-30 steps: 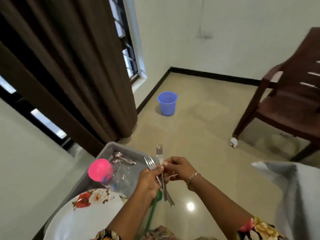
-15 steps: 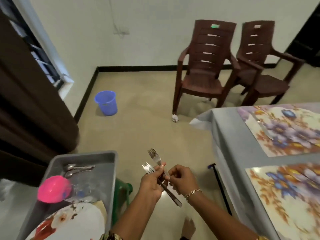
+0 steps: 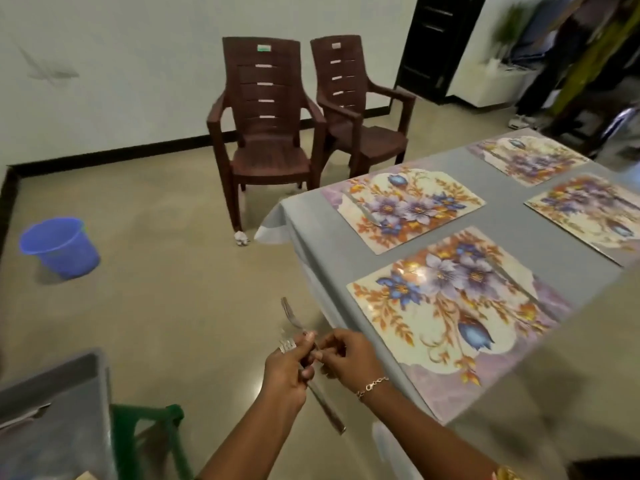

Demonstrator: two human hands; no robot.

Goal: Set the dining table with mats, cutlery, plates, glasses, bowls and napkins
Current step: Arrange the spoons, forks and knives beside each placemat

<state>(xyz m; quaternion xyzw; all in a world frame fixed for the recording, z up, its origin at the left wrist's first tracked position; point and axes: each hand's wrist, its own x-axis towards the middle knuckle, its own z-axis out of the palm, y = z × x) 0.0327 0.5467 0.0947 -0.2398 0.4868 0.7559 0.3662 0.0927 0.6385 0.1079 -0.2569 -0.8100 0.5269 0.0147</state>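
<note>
Two forks (image 3: 291, 318) held low over the floor, just off the table's near corner. Left hand (image 3: 286, 372) curled round the handles, tines up; one handle sticks out below the fist. Right hand (image 3: 348, 358), bracelet (image 3: 372, 388) at the wrist, pinches a fork stem beside the left fingertips. Grey tray (image 3: 52, 410) at bottom left, green stool (image 3: 145, 431) just beside it. Table (image 3: 322, 237) to the right, under a grey cloth. Four floral mats (image 3: 457, 317) lie flat on it, apart from one another. Thin metal piece on the second mat, too blurred to name. Farther off: blue bucket (image 3: 59, 247) on the floor at left. Two brown plastic chairs (image 3: 266, 133) side by side near the wall.
</note>
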